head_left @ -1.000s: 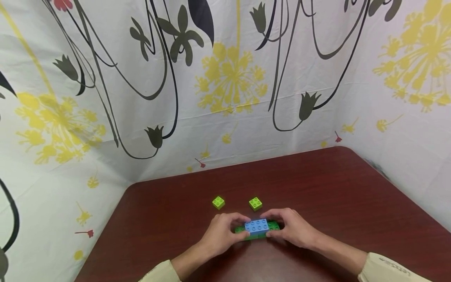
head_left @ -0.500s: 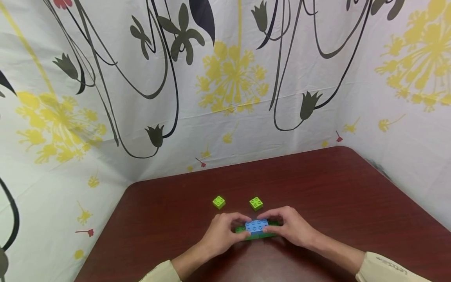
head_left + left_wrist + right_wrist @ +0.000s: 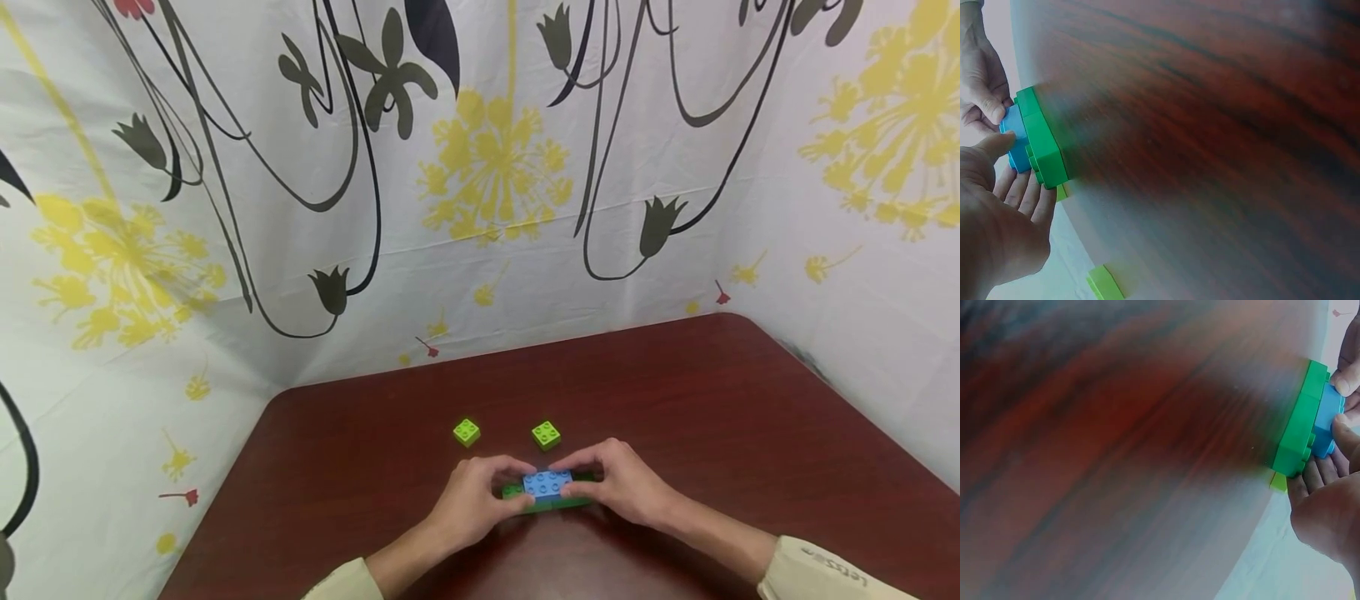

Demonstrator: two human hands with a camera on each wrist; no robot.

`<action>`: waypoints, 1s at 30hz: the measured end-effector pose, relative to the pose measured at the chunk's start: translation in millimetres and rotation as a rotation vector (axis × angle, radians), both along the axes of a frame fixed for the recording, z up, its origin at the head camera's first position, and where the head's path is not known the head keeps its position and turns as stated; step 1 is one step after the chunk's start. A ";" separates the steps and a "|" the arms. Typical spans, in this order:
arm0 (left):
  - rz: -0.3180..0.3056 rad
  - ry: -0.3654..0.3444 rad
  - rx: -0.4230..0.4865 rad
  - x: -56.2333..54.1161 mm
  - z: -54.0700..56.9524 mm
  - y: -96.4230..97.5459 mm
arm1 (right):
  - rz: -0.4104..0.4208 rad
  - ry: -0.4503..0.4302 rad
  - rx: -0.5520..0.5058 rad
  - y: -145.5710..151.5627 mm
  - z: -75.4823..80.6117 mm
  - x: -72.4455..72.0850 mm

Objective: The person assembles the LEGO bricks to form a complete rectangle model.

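Note:
A blue toy building brick [image 3: 547,484] with studs on top sits across the middle of a row of green bricks [image 3: 512,492] on the table. From the left, my left hand [image 3: 471,498] pinches the blue brick, its thumb on the near side and fingers behind. My right hand [image 3: 628,485] pinches the same brick at its right end, thumb in front. In the left wrist view the blue brick [image 3: 1016,139] rests against the studs of the green bricks [image 3: 1041,140]. Part of the right end of the green row is hidden under my right hand.
Two small lime-green bricks lie beyond my hands, a left one [image 3: 467,432] and a right one [image 3: 546,434]. The dark red wooden table [image 3: 360,450] ends at a white patterned cloth [image 3: 480,192] behind and at the sides.
My right hand has shifted slightly left, from the right end of the green row onto the blue brick. The left hand and the bricks stay nearly in place.

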State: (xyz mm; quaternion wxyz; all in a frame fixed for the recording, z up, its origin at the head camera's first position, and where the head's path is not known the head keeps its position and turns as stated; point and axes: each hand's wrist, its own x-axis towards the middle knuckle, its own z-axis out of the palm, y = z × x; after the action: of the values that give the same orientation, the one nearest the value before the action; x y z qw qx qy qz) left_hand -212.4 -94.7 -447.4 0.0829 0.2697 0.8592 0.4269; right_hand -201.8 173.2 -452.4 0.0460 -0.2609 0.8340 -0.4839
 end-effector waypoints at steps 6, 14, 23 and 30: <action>-0.003 -0.004 0.008 0.7 -1.3 -0.8 | 0.015 0.001 0.001 0.5 -0.1 -0.3; 0.001 -0.003 0.011 0.2 -1.2 -0.8 | 0.036 0.020 0.028 0.5 1.7 -2.8; -0.003 0.010 0.016 -0.3 -3.8 -1.3 | 0.048 0.025 0.048 0.3 3.1 -3.9; -0.003 0.017 0.015 -1.0 -4.7 -0.9 | 0.063 0.006 0.027 1.6 3.9 -6.1</action>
State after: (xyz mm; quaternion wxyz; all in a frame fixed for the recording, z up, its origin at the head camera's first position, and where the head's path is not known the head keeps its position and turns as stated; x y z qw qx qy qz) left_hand -213.4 -95.5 -452.1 0.0741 0.2754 0.8562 0.4307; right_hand -207.9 174.8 -448.4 0.0621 -0.2881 0.8319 -0.4701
